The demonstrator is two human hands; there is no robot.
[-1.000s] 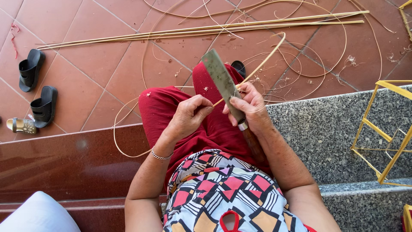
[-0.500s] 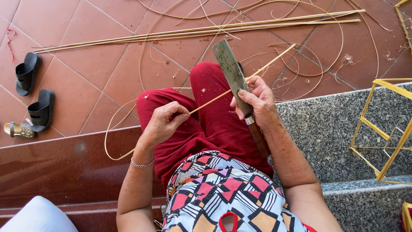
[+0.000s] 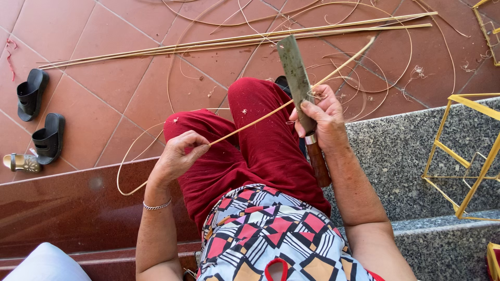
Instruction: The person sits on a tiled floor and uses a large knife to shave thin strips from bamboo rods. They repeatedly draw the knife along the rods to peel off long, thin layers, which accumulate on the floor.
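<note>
The left hand [image 3: 179,156] is pinching a thin bamboo strip [image 3: 271,112] at frame centre, pulled farther from the right hand [image 3: 323,117] than a second ago, so the strip is sliding along the cleaver [image 3: 297,78] clenched there. Long bamboo canes [image 3: 208,44] are lying on the red tiled floor [image 3: 104,88]; black sandals [image 3: 39,114] are sitting far left.

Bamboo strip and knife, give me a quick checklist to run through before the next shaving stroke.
1. Right hand grips the knife near the handle: ok.
2. Left hand pinches the strip away from the blade: ok.
3. Strip lies against the blade at the right hand: ok.
4. Blade points away from the body, over the floor: ok.
5. Strip runs over the red trousers, thigh under the work: not ok.
6. Blade sharpness: cannot tell.
</note>
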